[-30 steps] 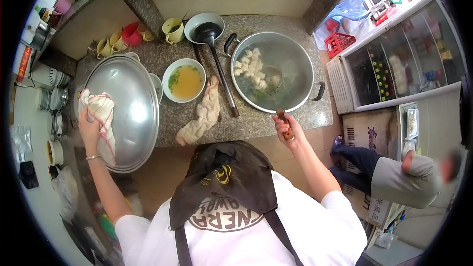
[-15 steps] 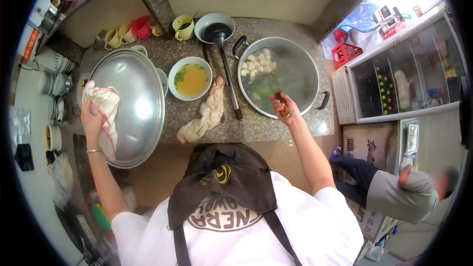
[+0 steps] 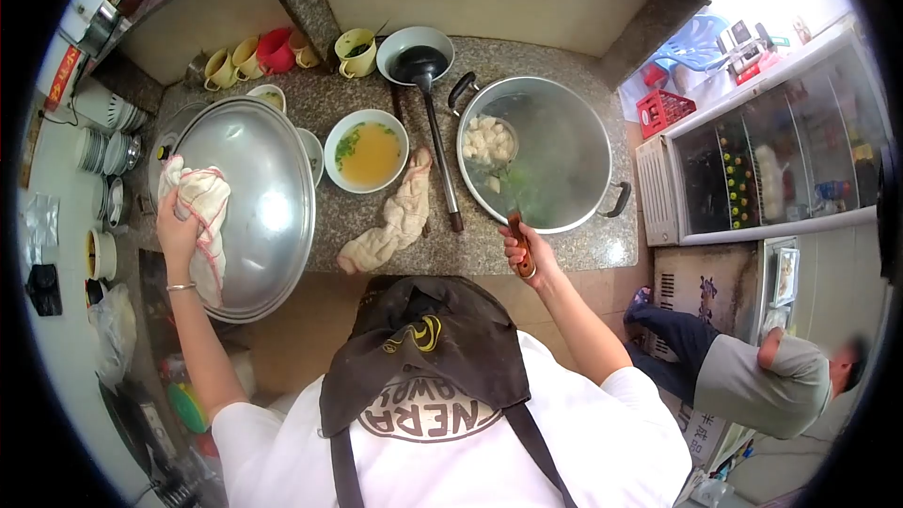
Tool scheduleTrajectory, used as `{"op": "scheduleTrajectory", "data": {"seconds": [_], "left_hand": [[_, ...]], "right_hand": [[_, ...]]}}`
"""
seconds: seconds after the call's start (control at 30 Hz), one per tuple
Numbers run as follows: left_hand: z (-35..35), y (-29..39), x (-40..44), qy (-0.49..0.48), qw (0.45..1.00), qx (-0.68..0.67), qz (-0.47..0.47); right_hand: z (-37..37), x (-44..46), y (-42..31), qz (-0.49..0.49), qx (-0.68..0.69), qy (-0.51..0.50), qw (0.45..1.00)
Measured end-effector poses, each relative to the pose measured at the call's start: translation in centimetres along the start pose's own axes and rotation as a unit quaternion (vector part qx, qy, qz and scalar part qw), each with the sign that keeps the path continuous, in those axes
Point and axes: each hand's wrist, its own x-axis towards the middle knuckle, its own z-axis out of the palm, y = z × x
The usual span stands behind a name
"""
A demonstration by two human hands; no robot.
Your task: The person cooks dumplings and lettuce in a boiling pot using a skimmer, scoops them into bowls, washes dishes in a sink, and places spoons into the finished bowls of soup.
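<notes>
My left hand (image 3: 177, 230) is closed around a white cloth with red edging (image 3: 202, 202), pressed against a large domed metal lid (image 3: 263, 188) that covers the counter's left part. My right hand (image 3: 530, 252) grips the wooden handle (image 3: 515, 226) of a skimmer whose bowl (image 3: 513, 141) sits at the left side of a big steaming pot (image 3: 564, 224). Pale dumplings (image 3: 488, 140) are gathered in the skimmer. Greenish liquid with steam fills the pot. Left of the pot stands a white bowl (image 3: 331, 169) of yellow broth with chopped greens.
A black ladle (image 3: 438, 146) leans in a bowl (image 3: 414, 35). A crumpled cloth (image 3: 400, 216) lies on the stone counter (image 3: 480, 254). Cups (image 3: 276, 52) line the back. A person (image 3: 752, 376) with folded arms is at right, near a glass-door fridge (image 3: 771, 160).
My right hand has drawn the skimmer's handle slightly left and toward me. The dumplings now sit together in its bowl at the pot's left side. My left hand stays on the lid.
</notes>
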Motion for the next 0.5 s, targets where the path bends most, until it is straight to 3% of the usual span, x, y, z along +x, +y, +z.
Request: {"op": "scheduleTrajectory", "data": {"seconds": [0.1,0.2,0.43,0.5], "left_hand": [[0.1,0.3,0.1,-0.002,1.000,0.016,0.003],[0.7,-0.1,0.2,0.005,1.000,0.014,0.012],[1.5,-0.1,0.6,-0.004,1.000,-0.008,0.015],[1.5,0.4,0.6,-0.017,1.000,-0.019,0.013]], "right_hand": [[0.3,-1.5,0.5,0.039,0.150,-0.087,0.984],[-0.1,-2.4,0.2,0.056,0.235,-0.107,0.964],[-0.8,-2.4,0.1,0.055,0.256,-0.135,0.956],[-0.8,-1.8,-0.2,0.017,0.179,-0.083,0.980]]}}
